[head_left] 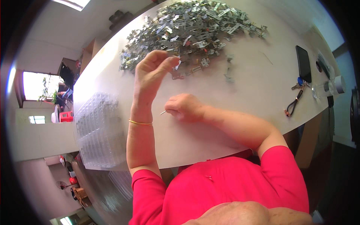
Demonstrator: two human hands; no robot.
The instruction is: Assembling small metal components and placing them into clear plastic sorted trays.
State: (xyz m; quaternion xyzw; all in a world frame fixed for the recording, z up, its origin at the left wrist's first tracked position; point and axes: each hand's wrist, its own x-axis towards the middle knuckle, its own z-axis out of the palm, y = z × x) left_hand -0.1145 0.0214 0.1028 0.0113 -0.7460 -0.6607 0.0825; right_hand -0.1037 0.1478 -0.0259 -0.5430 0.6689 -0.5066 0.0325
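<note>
Near the close edge of a pile of small metal parts (195,30), my left hand (152,73) is raised with thumb and forefinger pinched. A shiny bit of metal (177,65) shows at its fingertips; whether they grip it or it lies behind them, I cannot tell. My right hand (185,107) is closed low over the tabletop, nearer to me. From its fingers a thin pale rod (162,112) sticks out to the left; the rest of it is hidden in the hand. A few flat metal parts (195,69) lie loose just right of my left hand.
Clear plastic trays (99,131) are stacked at the table's left edge. On the right lie a black phone (303,63), keys on a dark strap (294,103) and a clear bottle with a white cap (339,84). A short line of metal parts (229,69) stands apart from the pile.
</note>
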